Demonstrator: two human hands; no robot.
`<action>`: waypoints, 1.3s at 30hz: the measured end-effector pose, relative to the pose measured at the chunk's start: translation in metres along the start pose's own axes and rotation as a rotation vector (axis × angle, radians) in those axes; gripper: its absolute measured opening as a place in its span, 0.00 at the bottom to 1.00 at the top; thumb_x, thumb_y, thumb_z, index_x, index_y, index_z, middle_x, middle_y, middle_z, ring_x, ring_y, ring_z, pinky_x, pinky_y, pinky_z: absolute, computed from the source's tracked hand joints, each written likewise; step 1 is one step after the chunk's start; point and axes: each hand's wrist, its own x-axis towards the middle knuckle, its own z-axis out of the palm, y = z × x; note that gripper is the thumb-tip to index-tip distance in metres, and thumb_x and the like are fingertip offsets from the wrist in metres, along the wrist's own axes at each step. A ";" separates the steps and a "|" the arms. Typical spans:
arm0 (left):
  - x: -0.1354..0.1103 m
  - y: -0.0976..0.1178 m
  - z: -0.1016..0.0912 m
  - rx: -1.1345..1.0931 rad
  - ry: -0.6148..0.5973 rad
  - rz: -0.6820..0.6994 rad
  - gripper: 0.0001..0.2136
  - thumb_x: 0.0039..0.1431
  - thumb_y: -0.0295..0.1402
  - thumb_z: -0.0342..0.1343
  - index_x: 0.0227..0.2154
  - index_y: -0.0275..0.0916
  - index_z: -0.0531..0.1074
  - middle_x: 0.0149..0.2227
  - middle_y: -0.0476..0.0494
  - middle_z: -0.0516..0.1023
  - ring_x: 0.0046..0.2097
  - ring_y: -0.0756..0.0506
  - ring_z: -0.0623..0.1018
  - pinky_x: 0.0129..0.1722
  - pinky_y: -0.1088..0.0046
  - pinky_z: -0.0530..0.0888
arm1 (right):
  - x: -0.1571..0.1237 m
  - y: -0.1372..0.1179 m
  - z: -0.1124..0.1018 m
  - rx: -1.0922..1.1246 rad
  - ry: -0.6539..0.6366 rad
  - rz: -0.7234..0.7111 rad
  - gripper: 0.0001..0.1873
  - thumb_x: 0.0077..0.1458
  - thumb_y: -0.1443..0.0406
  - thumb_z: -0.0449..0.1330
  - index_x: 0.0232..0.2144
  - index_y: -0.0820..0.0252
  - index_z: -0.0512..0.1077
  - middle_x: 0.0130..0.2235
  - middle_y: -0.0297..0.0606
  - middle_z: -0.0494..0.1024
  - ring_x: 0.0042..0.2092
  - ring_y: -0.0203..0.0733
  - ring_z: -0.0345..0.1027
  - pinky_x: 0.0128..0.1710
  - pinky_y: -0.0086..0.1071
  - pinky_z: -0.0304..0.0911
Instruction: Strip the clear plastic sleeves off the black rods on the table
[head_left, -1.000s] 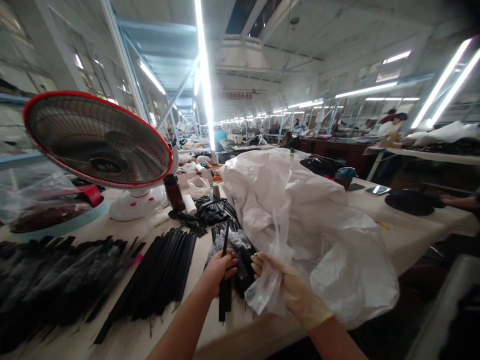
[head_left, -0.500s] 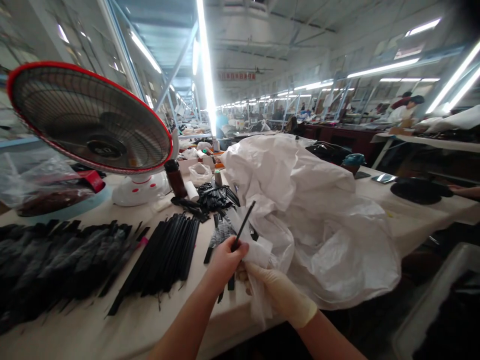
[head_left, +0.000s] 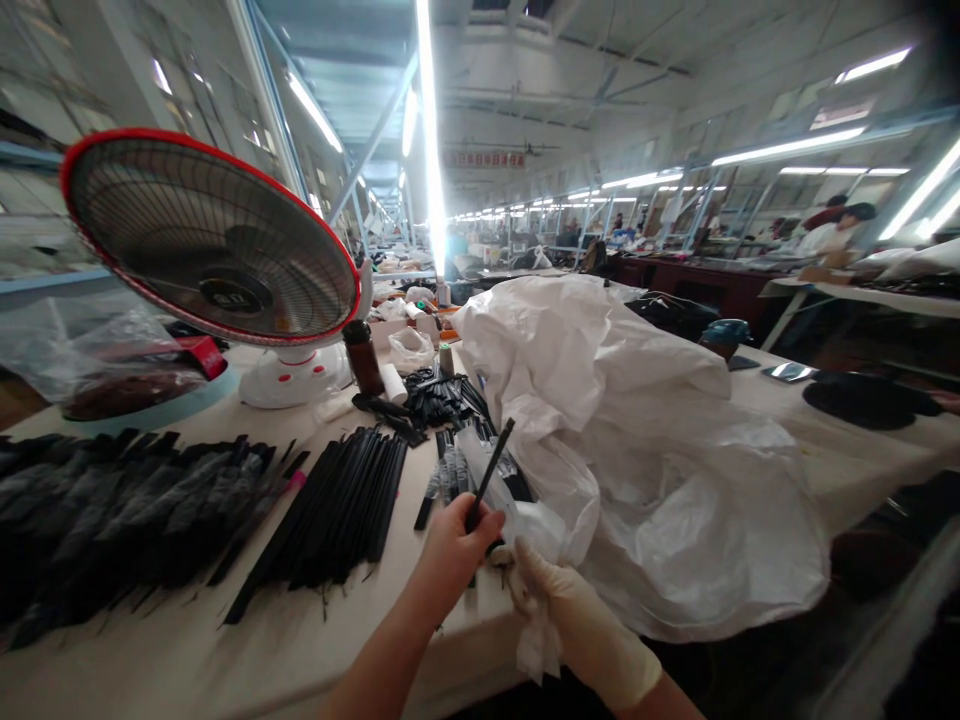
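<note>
Many strips (head_left: 127, 510) look wrapped, a bare pile (head_left: 341, 510) seemingly unstarted, as the left hand (head_left: 451, 545) grips one strip (head_left: 495, 460) and the right hand (head_left: 581, 622) pinches film (head_left: 537, 642).

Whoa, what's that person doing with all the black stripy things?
The person's left hand holds a narrow black strip that slants upward. The right hand, in a pale glove, is close beside it, gripping some filmy white plastic. More black strips lie on the table to the left, in a neat bunch and a bigger heap. A big crumpled white sheet spreads on the right, and a red-rimmed fan stands at the back left.
</note>
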 end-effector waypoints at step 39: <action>0.085 -0.005 0.003 0.373 0.178 -0.089 0.12 0.62 0.39 0.51 0.38 0.35 0.72 0.39 0.44 0.76 0.39 0.47 0.76 0.40 0.65 0.73 | 0.003 -0.043 -0.054 0.285 0.136 -0.010 0.11 0.41 0.67 0.71 0.30 0.57 0.76 0.21 0.25 0.72 0.22 0.29 0.66 0.23 0.22 0.66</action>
